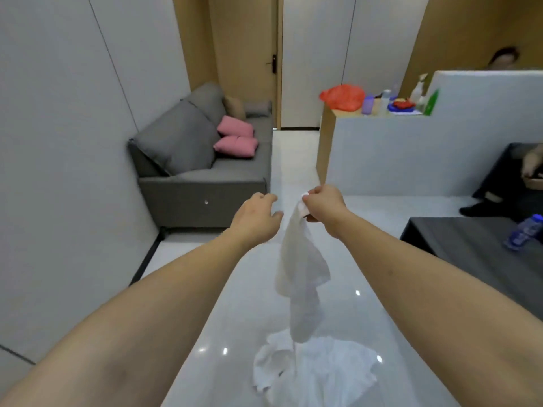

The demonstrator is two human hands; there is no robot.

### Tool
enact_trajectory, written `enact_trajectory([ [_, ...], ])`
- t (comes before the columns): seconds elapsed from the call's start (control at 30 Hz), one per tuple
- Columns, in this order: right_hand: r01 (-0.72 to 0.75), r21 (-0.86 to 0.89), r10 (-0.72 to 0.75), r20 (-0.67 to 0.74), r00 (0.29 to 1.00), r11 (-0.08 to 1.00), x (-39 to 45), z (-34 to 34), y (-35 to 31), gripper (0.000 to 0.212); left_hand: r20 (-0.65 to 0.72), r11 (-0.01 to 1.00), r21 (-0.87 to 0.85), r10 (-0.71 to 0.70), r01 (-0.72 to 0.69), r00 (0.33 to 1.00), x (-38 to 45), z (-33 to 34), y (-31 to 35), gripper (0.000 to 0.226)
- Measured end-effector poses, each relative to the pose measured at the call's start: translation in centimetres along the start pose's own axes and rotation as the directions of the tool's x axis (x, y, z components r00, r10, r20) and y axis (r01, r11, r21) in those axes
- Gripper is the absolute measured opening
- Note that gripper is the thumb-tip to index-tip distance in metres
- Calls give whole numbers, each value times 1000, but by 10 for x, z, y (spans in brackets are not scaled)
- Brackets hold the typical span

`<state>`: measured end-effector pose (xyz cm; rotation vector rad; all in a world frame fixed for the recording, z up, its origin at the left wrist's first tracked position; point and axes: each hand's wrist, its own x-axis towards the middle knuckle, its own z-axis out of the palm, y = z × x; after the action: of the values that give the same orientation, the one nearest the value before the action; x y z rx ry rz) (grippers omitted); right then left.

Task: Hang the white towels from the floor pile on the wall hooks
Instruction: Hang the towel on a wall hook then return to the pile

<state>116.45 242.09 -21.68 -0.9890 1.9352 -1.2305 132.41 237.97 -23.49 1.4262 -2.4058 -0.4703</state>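
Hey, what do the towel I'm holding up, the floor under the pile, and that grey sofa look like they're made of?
Towel: thin soft white cloth, probably cotton; it hangs limp and crumpled from the right hand.
Floor: glossy pale tile or polished stone; it mirrors ceiling lights as bright spots.
Sofa: matte grey woven-looking upholstery, no shine; blur leaves the weave uncertain.

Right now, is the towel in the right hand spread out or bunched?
Bunched. The towel hangs crumpled from one corner pinched in the right hand, above the pile.
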Motion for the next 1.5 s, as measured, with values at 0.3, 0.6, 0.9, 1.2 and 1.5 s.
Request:
enact_trajectory([
  [0.3, 101, 126, -58, -306, 950, 987, -70, -91, -86, 11, -105, 957, -43, 282, -288, 954, -33, -62, 100, 41],
  [0.6, 104, 285, 52, -490, 870, 953, -155, -195, -100, 23, -139, 873, -67, 470, -482, 871, -81, -88, 205, 47],
  [0.9, 119, 59, -61, -595, 801, 991, -264, -326, -38, 14, -125, 813, -117, 558, -571, 820, -173, -49, 340, 45],
  [1.2, -15, -64, -33, -686, 727, 998, -396, -473, 62, 21, 10, 684, -165, 721, -710, 693, -294, 38, 498, 47],
  [1.5, -89, -11, 47, -777, 627, 996, -496, -593, 147, 17, 116, 554, -344, 826, -758, 551, -377, 105, 633, 45],
])
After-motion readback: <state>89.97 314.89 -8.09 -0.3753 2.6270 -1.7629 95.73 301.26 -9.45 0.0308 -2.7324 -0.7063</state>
